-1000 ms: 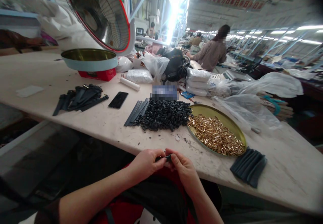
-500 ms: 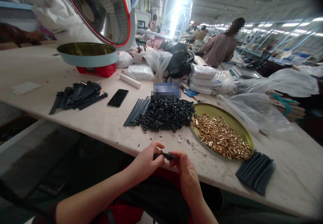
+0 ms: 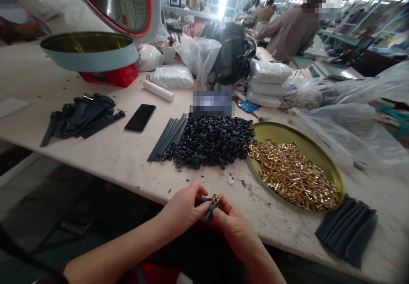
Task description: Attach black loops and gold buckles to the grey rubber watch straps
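Just off the table's front edge, my left hand [image 3: 188, 203] and my right hand [image 3: 226, 215] meet, both closed on a dark strap [image 3: 210, 214] with a small gold-coloured metal piece [image 3: 215, 198] on it. Fingers hide most of the strap. Beyond my hands lies a heap of small black loops [image 3: 214, 141], with flat dark strips [image 3: 168, 137] at its left side. To the right, a round gold-coloured tray [image 3: 322, 160] holds a pile of gold metal buckle-like pieces [image 3: 290, 173].
A stack of dark strips [image 3: 348, 228] lies near the front right edge. Dark straps with metal ends [image 3: 79, 115], a phone [image 3: 140, 117] and a white roll [image 3: 159, 91] lie left. A fan [image 3: 118, 2], a round tin [image 3: 89, 56] and plastic-wrapped packs [image 3: 268, 81] stand behind. One person [image 3: 290, 32] is at back right.
My right hand has turned and come closer to the left, and the strap now bends downward between them with its metal piece showing. The camera view has shifted.
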Demonstrator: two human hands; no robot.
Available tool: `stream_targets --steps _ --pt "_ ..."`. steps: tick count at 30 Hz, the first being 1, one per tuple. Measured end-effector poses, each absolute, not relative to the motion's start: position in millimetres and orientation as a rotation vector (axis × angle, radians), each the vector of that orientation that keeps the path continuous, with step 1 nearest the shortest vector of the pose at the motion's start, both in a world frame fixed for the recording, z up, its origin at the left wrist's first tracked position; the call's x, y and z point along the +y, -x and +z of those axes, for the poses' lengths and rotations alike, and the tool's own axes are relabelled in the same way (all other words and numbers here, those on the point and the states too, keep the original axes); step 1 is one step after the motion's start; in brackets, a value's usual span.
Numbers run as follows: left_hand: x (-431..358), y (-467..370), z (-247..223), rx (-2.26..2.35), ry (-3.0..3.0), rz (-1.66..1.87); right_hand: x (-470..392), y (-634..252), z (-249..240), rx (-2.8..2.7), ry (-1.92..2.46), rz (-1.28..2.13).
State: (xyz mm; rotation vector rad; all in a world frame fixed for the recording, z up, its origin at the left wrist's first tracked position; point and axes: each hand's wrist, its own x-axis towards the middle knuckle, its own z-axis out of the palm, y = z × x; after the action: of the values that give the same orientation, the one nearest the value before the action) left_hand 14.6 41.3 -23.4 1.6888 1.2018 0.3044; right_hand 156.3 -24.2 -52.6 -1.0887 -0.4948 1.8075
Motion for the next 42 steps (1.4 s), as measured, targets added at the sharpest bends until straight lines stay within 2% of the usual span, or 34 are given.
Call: stream_targets --steps 8,14,19,23,27,34,38,42 --pt "41.8 -15.3 -22.6 1.175 -1.654 0.274 -22.4 -157.0 -47.1 -0.532 1.075 1.688" --pt "29.0 -4.6 -11.9 0.967 -1.302 0.221 -29.2 -159.3 -49.4 -0.54 1.254 1.504" --pt "17.1 -4.7 -10.2 0.885 -1.194 0.278 -42.1 -156.5 -40.4 -0.948 1.462 1.203" --pt "7.6 -3.0 -11.2 0.891 -1.247 0.249 -58.4 -158.8 -36.4 -1.275 1.477 1.163" --pt "1.5 7.3 -8.6 0.81 -1.331 0.157 -71.6 -158.5 -41.5 -1.324 1.454 1.158" --pt "-9.4 16.8 -1.7 0.926 -1.521 0.152 -83.0 -150.1 -35.3 -1.62 1.452 0.936" --pt "-17.9 16.8 -1.6 0.942 -1.643 0.153 -86.4 -151.0 -27.7 -1.727 1.455 0.979" --pt "-19.4 12.3 -4.3 0.935 -1.699 0.182 -84.0 -152.1 -33.9 -1.575 1.424 1.107"
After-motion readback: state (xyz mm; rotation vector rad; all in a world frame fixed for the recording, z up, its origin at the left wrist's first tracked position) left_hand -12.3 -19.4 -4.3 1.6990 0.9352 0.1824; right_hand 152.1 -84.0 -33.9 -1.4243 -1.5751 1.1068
